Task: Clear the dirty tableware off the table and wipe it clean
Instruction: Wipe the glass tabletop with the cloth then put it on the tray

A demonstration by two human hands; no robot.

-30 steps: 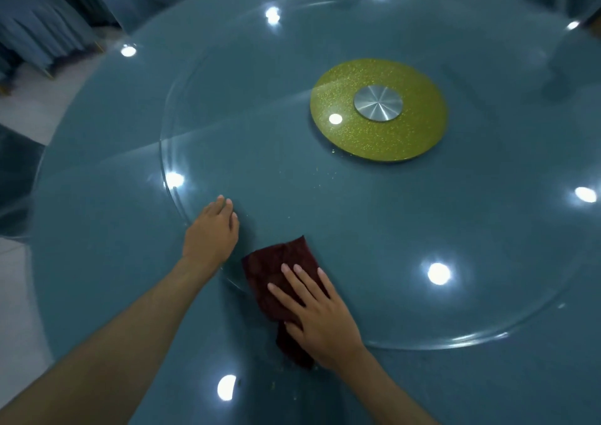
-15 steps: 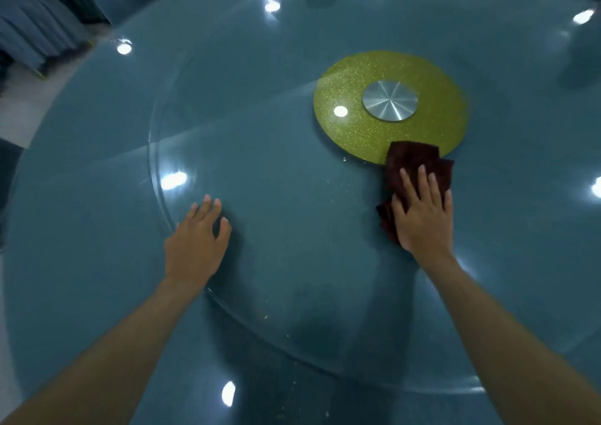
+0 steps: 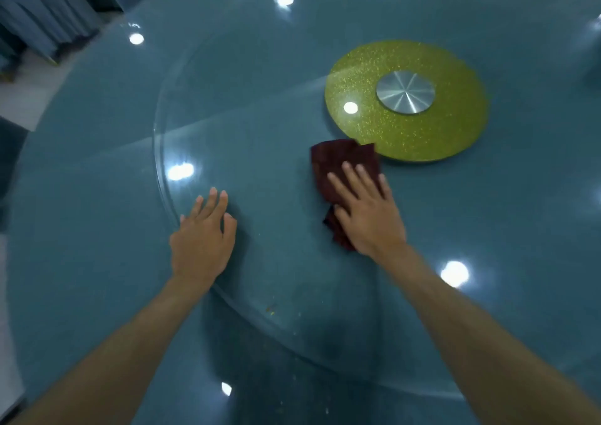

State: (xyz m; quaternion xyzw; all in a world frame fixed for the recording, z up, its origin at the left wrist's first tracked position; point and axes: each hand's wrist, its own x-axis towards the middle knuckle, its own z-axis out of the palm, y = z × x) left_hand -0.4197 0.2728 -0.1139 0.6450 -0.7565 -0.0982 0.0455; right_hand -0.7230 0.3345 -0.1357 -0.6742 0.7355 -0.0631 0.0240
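Nearest, small crumbs [image 3: 270,309] lie by the near rim of the glass turntable [image 3: 260,105] on the blue table [image 3: 74,229]; the left hand [image 3: 201,242] rests flat on that rim, fingers straight, holding nothing – the right hand [image 3: 367,210] presses the dark red cloth [image 3: 338,161] down with flat fingers, its far corner touching the glittery yellow disc [image 3: 448,125] with the metal hub [image 3: 405,91]

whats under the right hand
A dark red cloth, pressed flat by the right hand on the glass turntable. Its edges show beyond the hand; the part beneath the palm is covered.
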